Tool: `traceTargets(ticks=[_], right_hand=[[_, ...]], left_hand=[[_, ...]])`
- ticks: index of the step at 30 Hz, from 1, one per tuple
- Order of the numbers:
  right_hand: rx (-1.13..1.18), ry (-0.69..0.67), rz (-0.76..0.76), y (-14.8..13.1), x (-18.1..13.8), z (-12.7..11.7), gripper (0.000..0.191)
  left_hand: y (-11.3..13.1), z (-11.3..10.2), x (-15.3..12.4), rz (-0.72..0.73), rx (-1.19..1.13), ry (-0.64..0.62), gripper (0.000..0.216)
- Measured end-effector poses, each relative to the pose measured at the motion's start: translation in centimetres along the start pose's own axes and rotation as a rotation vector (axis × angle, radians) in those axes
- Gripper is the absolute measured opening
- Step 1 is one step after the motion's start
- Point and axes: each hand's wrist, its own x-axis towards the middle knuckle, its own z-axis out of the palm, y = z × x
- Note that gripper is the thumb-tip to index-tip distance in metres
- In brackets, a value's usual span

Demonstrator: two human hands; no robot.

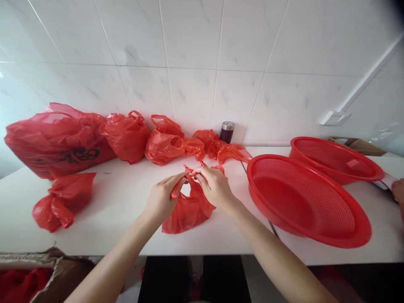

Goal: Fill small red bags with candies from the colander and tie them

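Observation:
A red plastic bag (188, 213) rests on the white table in front of me, its lower part bulging with contents I cannot make out. My left hand (166, 192) pinches one of its handles from the left. From the right, my right hand (213, 185) grips the other handle, and the fingertips of both hands meet above the bag. Between the handles a gap shows the table behind. Just beyond my fingers, more red plastic (217, 169) sticks out, partly covered by my right hand.
Several filled red bags (126, 136) line the wall, with a knotted one (65, 200) at left. A dark flask (227, 132) stands behind. Two red basins (299, 202) fill the right side. Another person's hand (399, 191) shows at the right edge. A cardboard box (67, 277) sits below left.

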Motion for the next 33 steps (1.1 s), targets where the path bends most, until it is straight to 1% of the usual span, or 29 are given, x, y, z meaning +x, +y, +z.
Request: traceTargets(ticks=[1,2,3,5,7,8,10,12,14,17,20,22,25,27,29,33], right_hand=[[-0.098,0.022,-0.046,0.6,-0.4,-0.2,0.023],[-0.175,0.035,-0.052,1.5,-0.8,-0.4,0.023],[-0.239,0.044,-0.014,2.6,-1.3,-0.7,0.023],[-0.346,0.052,0.134,5.0,-2.4,-1.2,0.022],[-0.403,0.037,0.265,7.1,-3.4,-1.4,0.021],[-0.409,0.026,0.307,7.7,-3.8,-1.2,0.021],[-0.401,0.03,0.358,8.1,-4.2,-0.1,0.023],[-0.401,0.055,0.407,7.4,-4.2,1.6,0.027],[-0.417,0.072,0.421,6.3,-4.0,3.6,0.029],[-0.454,0.035,0.387,5.2,-3.7,6.3,0.029],[-0.473,-0.014,0.389,5.7,-3.6,7.2,0.027],[-0.48,-0.016,0.412,6.6,-3.6,6.8,0.027],[-0.485,-0.001,0.459,7.9,-3.3,5.7,0.029],[-0.496,-0.003,0.501,8.6,-3.2,5.3,0.029],[-0.521,-0.014,0.544,9.2,-3.2,5.6,0.028],[-0.59,-0.045,0.596,10.1,-3.3,7.0,0.028]], left_hand=[[-0.6,-0.2,-0.7,-0.069,-0.013,-0.016,0.03],[-1.3,-0.4,-1.7,-0.149,-0.023,-0.033,0.031],[-2.2,-0.6,-2.8,-0.234,-0.033,-0.049,0.034],[-3.9,-1.0,-5.3,-0.376,-0.058,-0.08,0.038],[-5.3,-0.9,-7.6,-0.469,-0.103,-0.095,0.04],[-5.7,-0.6,-8.5,-0.507,-0.127,-0.081,0.04],[-5.7,0.4,-9.2,-0.57,-0.158,-0.001,0.039],[-5.2,1.9,-8.7,-0.58,-0.144,0.102,0.04],[-4.7,3.6,-7.4,-0.557,-0.096,0.142,0.041],[-4.8,6.0,-5.5,-0.566,-0.018,0.079,0.04],[-6.0,7.2,-4.6,-0.59,0.053,-0.001,0.036],[-7.0,7.3,-4.4,-0.6,0.096,-0.047,0.032],[-8.1,6.7,-4.4,-0.609,0.15,-0.088,0.031],[-8.7,6.2,-4.4,-0.619,0.189,-0.113,0.032],[-9.1,6.1,-4.3,-0.633,0.241,-0.154,0.033],[-9.7,6.4,-4.0,-0.638,0.365,-0.244,0.03]])
